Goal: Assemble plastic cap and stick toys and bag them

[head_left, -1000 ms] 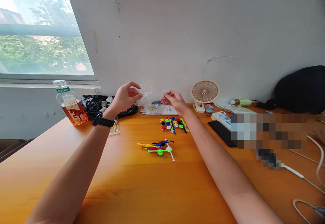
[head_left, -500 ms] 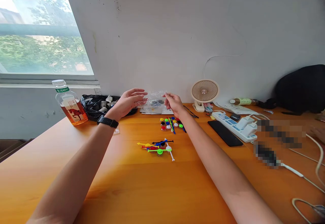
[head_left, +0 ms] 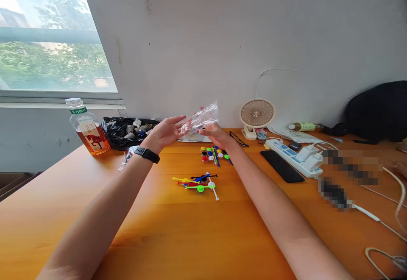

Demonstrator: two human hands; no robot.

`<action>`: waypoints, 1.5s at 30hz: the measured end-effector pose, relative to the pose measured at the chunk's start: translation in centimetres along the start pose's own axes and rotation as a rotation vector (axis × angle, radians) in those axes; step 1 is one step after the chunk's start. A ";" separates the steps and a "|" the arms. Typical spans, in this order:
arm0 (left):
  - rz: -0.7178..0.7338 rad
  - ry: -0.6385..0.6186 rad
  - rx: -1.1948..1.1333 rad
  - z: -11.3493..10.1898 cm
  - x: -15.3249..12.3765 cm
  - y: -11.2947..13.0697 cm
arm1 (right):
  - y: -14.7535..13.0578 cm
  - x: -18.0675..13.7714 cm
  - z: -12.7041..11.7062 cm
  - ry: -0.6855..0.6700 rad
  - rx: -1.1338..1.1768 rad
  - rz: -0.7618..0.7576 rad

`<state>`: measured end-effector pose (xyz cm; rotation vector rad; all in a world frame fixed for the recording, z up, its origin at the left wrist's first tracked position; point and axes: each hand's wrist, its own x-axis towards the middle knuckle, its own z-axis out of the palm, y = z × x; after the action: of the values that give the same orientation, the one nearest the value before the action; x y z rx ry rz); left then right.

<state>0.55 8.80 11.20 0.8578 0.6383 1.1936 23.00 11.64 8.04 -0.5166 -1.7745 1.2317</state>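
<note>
A crumpled clear plastic bag [head_left: 203, 117] is held up above the far part of the table. My right hand [head_left: 218, 136] grips it, its fingers partly seen through the film. My left hand [head_left: 168, 131], palm turned up and fingers stretched out, is at the bag's left end; whether it touches the film I cannot tell. Below, a group of plastic spinners with arrow pointers [head_left: 199, 184] in yellow, red, blue, green and white lies on the table. Farther back sits a second cluster of small coloured spinner pieces [head_left: 211, 154], partly beside my right wrist.
A tea bottle [head_left: 90, 131] and a black rubbish bag [head_left: 114, 134] stand on the left, with another clear packet [head_left: 125, 157] by my left wrist. To the right are a small fan [head_left: 257, 112], a black phone [head_left: 281, 166], a power strip [head_left: 292, 159] and cables.
The plastic bag has risen and tilted up to the right. My left hand has turned palm up and shifted slightly right and down. The spinners have stayed in place.
</note>
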 end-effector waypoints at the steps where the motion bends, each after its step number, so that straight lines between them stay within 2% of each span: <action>1: 0.006 -0.014 0.015 0.2 0.0 -0.2 | -0.3 0.1 0.3 0.005 -0.026 -0.019; 9: -0.054 -0.060 -0.075 1.6 -0.7 -0.6 | -2.7 0.0 1.7 -0.022 -0.073 -0.109; 13: -0.030 -0.109 -0.103 1.8 -1.0 -0.7 | -3.6 0.0 2.9 -0.043 -0.077 -0.172; 19: 0.019 -0.065 0.007 1.5 -1.1 -0.3 | -3.1 0.0 3.7 -0.007 -0.119 -0.151; 24: 0.024 -0.012 -0.019 0.5 -0.2 0.1 | -2.8 -0.1 2.8 -0.016 -0.137 -0.148; 28: 0.131 0.143 0.267 -1.1 0.0 0.6 | -2.7 -0.3 0.7 -0.186 -0.279 -0.041; 30: 0.196 0.188 0.437 -2.2 -0.3 1.2 | -2.3 -0.2 -0.4 -0.194 -0.400 0.028; 31: 0.224 0.180 0.534 -2.7 -0.5 1.5 | -2.1 -0.1 -0.9 -0.156 -0.454 0.048; 35: 0.341 -0.017 1.101 -3.9 -1.3 2.7 | -1.4 0.6 -1.3 0.038 -0.496 0.011; 37: 0.406 -0.112 1.247 -3.7 -1.5 2.9 | -1.6 0.8 -0.9 0.067 -0.477 -0.033; 41: 0.527 -0.271 1.363 -1.8 -2.0 2.6 | -2.7 0.9 0.3 0.043 -0.376 -0.128; 45: 0.572 -0.375 1.369 0.2 -3.0 2.1 | -3.5 0.6 1.6 -0.064 -0.218 -0.145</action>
<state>-1.14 6.08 13.04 2.4765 0.9078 0.9168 21.85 9.82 11.28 -0.4669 -1.9774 0.9703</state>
